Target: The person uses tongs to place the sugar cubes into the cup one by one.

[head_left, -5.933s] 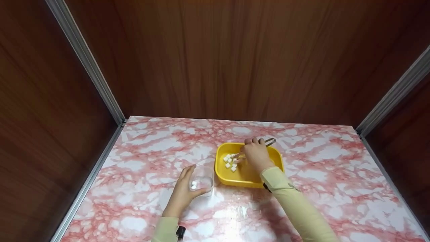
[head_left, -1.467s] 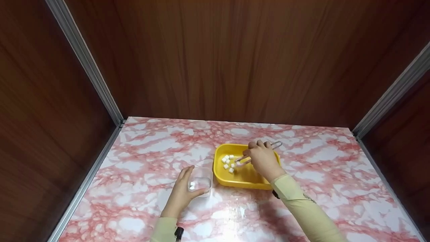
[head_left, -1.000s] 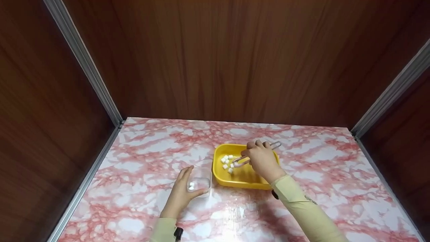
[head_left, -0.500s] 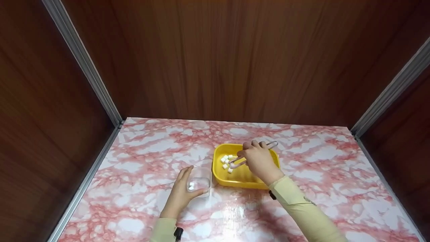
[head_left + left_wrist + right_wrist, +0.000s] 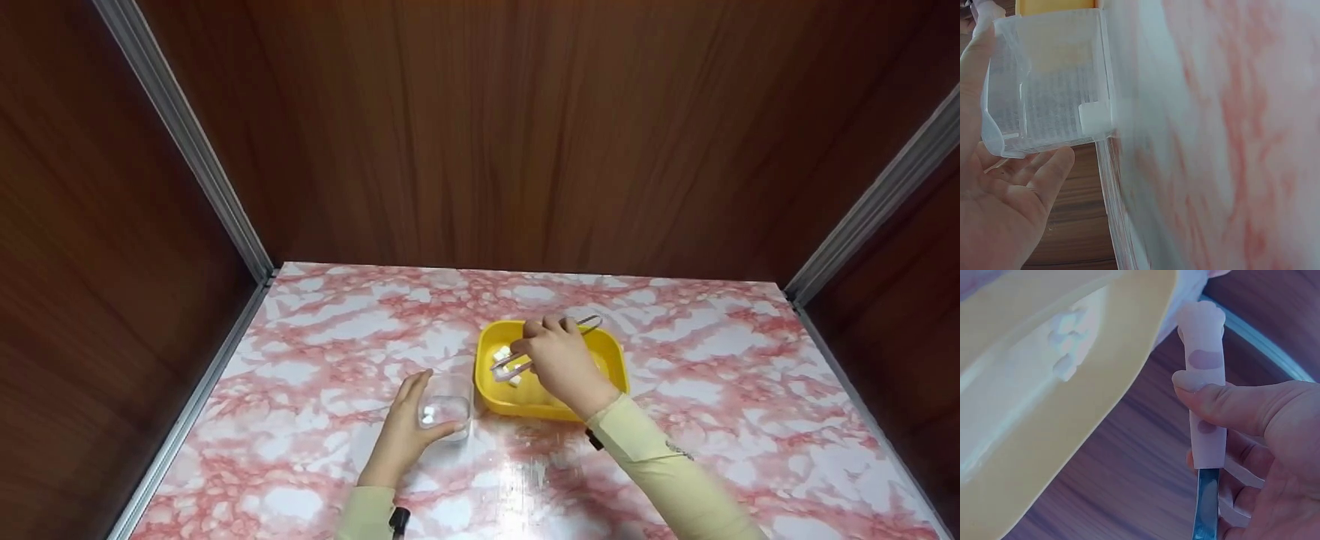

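My left hand (image 5: pixel 401 431) holds a clear plastic container (image 5: pixel 460 385) upright on the table, thumb on one side and fingers on the other. A few small white cubes (image 5: pixel 428 415) lie in it; one white cube (image 5: pixel 1095 117) shows at its bottom in the left wrist view. My right hand (image 5: pixel 564 366) pinches metal tongs (image 5: pixel 1207 444) with pale pink, paw-shaped ends. Their tips are low over the left part of a yellow tray (image 5: pixel 551 412), among several white cubes (image 5: pixel 1067 340). Whether a cube sits between the tips, I cannot tell.
The table (image 5: pixel 337 322) has a pink and white marbled top. A dark wood panel (image 5: pixel 480 135) closes off the back, and more panels with metal corner rails (image 5: pixel 199 142) stand at both sides. The tray is just right of the container.
My right hand has moved left over the tray with the tongs, whose tips went from the tray's middle to the cubes at its left. The left hand and container stayed put.
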`<state>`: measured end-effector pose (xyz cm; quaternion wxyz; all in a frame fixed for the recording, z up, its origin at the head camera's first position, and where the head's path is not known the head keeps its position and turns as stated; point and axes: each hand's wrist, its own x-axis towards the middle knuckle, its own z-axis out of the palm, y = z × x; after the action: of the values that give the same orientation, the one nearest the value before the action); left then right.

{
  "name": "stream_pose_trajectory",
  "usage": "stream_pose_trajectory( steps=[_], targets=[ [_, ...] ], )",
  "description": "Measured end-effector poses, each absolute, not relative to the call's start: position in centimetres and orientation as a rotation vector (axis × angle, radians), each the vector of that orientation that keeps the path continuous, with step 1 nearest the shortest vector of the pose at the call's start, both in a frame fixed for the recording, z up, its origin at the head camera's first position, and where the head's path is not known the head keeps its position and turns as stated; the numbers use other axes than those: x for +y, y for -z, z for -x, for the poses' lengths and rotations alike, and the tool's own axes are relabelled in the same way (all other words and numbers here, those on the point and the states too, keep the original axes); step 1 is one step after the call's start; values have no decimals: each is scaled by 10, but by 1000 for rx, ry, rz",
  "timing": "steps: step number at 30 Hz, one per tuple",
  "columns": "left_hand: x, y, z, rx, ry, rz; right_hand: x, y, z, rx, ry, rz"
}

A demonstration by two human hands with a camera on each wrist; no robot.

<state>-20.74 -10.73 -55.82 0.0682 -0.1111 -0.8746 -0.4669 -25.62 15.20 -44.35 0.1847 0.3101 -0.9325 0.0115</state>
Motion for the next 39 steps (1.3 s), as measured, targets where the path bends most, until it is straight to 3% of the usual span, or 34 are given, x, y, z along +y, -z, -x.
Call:
stream_pose_trajectory(
  steps=[39],
  targets=[
    [-107,558,208,-2629,1380,353,89,466,241,-2579,-10,-1017]
  ],
)
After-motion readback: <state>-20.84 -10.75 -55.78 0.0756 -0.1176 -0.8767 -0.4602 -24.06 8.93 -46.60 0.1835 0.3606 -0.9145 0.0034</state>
